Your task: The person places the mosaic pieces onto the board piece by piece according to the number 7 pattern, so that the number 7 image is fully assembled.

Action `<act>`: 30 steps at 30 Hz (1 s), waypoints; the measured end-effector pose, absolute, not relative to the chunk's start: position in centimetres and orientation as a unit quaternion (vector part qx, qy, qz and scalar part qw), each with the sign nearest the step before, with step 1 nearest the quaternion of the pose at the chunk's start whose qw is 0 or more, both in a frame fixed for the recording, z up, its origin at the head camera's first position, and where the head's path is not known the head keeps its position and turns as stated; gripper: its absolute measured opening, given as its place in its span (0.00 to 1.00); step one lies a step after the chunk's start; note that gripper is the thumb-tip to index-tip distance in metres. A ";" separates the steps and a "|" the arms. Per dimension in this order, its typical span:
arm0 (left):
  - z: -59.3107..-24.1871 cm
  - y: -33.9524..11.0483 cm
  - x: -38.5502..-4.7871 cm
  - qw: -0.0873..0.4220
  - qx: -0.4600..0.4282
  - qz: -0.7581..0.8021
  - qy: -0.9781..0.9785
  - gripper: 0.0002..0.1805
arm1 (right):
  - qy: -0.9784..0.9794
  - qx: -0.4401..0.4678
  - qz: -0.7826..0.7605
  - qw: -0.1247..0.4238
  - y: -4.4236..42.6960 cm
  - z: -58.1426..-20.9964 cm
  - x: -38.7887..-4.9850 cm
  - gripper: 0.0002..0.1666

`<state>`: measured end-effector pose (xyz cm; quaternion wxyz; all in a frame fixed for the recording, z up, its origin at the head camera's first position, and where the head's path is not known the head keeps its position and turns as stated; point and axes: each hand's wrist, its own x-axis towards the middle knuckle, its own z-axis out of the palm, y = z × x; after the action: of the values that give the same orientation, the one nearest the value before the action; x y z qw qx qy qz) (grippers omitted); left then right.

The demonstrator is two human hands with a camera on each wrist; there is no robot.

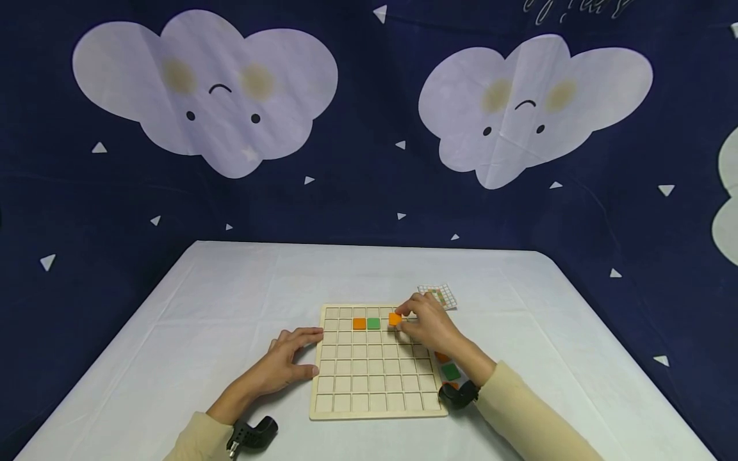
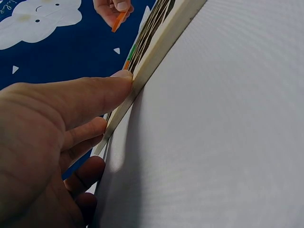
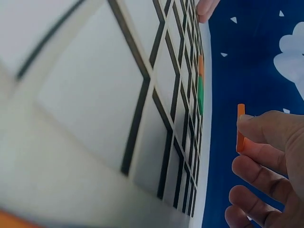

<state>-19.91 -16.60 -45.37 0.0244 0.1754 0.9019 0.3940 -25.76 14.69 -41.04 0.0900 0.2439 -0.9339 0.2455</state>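
A wooden grid board (image 1: pixel 360 384) lies on the white table. In its second row from the far edge sit an orange tile (image 1: pixel 359 324) and, directly right of it, a green tile (image 1: pixel 373 324). My right hand (image 1: pixel 429 323) pinches another orange tile (image 1: pixel 394 319) between thumb and fingers above the board, right of the green one; the right wrist view shows this held tile (image 3: pixel 241 128) on edge. My left hand (image 1: pixel 282 363) rests against the board's left edge, thumb and fingertips touching it with the fingers fairly straight; the left wrist view shows the thumb on the board's rim (image 2: pixel 154 59).
Beyond the board's far right corner lies a small printed grid card (image 1: pixel 448 298), partly behind my right hand. Loose orange and green tiles (image 1: pixel 451 371) lie beside the board's right edge, partly covered by my right wrist. A dark cloth with clouds (image 1: pixel 369 218) hangs behind the table.
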 end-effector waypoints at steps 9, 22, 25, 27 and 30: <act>-45.3 -16.4 -20.1 0.030 0.167 0.400 0.901 0.33 | -0.940 0.242 0.226 0.080 13.7 -41.3 -26.2 0.11; -45.3 -16.5 -20.0 0.029 0.175 0.396 0.901 0.34 | -0.946 0.238 0.210 0.065 13.1 -41.3 -27.0 0.12; -45.3 -16.5 -20.0 0.028 0.175 0.393 0.902 0.34 | -0.946 0.240 0.210 0.055 13.0 -41.4 -27.2 0.12; -45.3 -16.5 -20.0 0.028 0.174 0.392 0.903 0.34 | -0.947 0.239 0.210 0.047 13.0 -41.5 -27.2 0.13; -45.3 -16.5 -20.0 0.030 0.173 0.395 0.902 0.34 | -0.948 0.237 0.207 0.042 13.0 -41.6 -27.3 0.13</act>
<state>-19.97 -16.51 -45.30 0.0297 0.1725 0.9019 0.3950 -27.31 12.97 -41.62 0.0422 0.2366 -0.9484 0.2067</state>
